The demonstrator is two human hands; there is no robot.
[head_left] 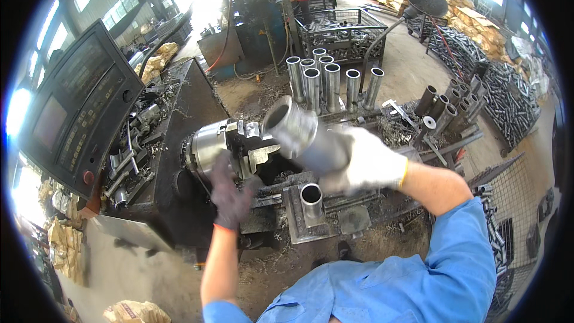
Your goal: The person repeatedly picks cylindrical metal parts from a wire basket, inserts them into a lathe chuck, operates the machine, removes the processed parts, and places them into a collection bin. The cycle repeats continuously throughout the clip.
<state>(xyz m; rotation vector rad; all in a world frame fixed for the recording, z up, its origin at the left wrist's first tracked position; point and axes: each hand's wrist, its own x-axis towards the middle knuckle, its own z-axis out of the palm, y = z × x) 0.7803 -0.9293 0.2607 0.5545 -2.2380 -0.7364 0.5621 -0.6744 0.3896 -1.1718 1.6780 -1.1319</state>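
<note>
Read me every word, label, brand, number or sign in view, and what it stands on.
None can be read.
Control panel: markings, too small and blurred.
Sack at the bottom edge: print, too blurred.
Tube in the right hand: no lettering visible, blurred.

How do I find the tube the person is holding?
Start at the blue sleeve on the right. Follow it to the white-gloved right hand. The blurry grey tube held there slants, unlike the tubes standing on end behind.

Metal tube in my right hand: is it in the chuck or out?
Out: the right hand holds the metal tube, and its whole open end shows outside the chuck.
</note>
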